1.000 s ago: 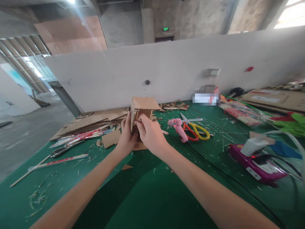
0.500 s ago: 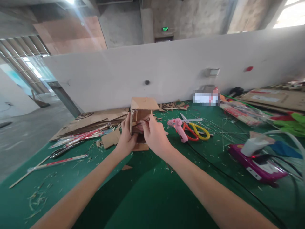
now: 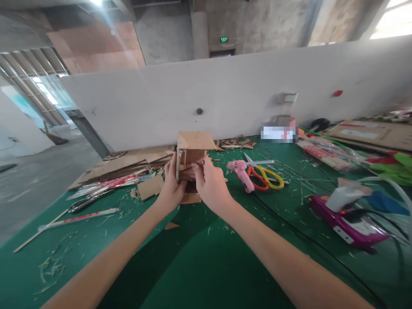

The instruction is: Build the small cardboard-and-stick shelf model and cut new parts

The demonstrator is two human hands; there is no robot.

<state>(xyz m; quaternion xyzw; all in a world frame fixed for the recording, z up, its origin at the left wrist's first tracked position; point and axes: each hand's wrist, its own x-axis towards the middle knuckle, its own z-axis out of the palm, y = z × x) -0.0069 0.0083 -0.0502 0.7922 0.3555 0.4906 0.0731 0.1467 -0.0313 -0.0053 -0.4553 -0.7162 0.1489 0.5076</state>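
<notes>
A small open-fronted cardboard box (image 3: 196, 140) stands upright in front of me, its flat top facing up. My left hand (image 3: 172, 186) grips the box's left side wall, fingers behind and thumb at the front. In the box's opening, my right hand (image 3: 210, 182) pinches a thin wooden stick (image 3: 201, 163). The stick points left toward a small piece on the inner left wall; whether it touches is too small to tell. My right fingertips are partly hidden inside the box.
A pink glue gun (image 3: 241, 174) lies to the right, beside scissors with red and yellow handles (image 3: 272, 178). Farther right is a purple power strip (image 3: 347, 225) with cables. Cardboard sheets (image 3: 128, 165) and wrapped sticks (image 3: 83, 216) lie left. Scraps litter the green table (image 3: 193, 266).
Almost nothing differs. My right hand and the stick have shifted very slightly within the box opening; my left hand keeps its hold on the box.
</notes>
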